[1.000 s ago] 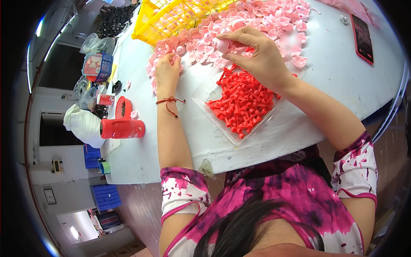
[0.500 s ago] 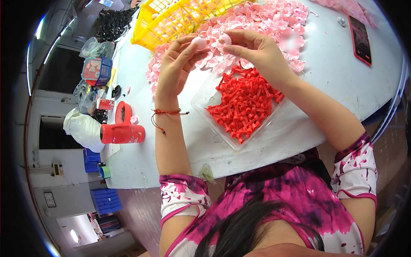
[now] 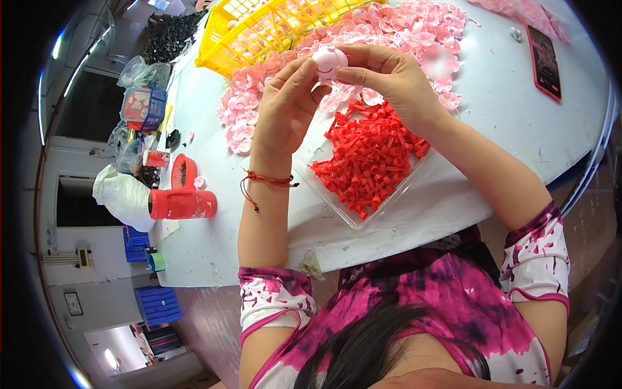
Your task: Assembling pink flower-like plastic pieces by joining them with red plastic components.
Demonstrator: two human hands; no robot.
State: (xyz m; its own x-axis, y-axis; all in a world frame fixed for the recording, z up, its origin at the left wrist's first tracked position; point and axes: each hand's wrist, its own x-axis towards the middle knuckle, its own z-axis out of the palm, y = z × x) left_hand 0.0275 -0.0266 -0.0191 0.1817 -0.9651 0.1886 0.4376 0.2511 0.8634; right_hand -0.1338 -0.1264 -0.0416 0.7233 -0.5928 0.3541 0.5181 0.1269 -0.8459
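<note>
Between my two hands is a rounded pink plastic toy part (image 3: 328,61) with a dark curved line on it, made of pieces pressed together. My left hand (image 3: 285,97) grips its left side between thumb and fingers. On the right side, my right hand (image 3: 382,74) pinches it with thumb and forefinger. Below the hands, a clear plastic tray (image 3: 355,223) holds a heap of small red pegs (image 3: 372,155). Beyond them spreads a pile of pink plastic shell pieces (image 3: 395,26), partly hidden by the fingers.
A yellow basket (image 3: 217,45) with pink pieces inside stands at the far left of the table (image 3: 512,136). Leftward are a red cylindrical container (image 3: 184,204), a red round basket (image 3: 183,170) and a white bag (image 3: 122,194). A phone (image 3: 543,61) lies far right.
The two pink pieces, held apart in separate hands before, are now together as one rounded part. My left hand has moved right, toward my right hand.
</note>
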